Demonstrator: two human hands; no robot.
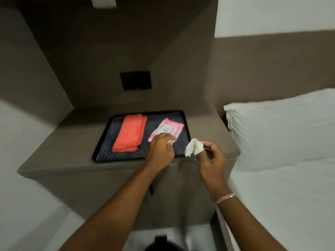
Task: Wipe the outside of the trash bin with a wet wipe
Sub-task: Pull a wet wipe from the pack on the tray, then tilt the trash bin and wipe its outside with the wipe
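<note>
Pinching white wet wipe in right-hand fingertips.

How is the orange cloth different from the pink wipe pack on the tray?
The orange cloth is plain, folded and untouched; the pink wipe pack is printed, smaller, and the left hand rests on its near end. The cloth lies left, the pack right. Both lie flat on the black tray.

White wet wipe pinched in right hand, pink wipes pack pressed by left hand, on dark tray.
</note>
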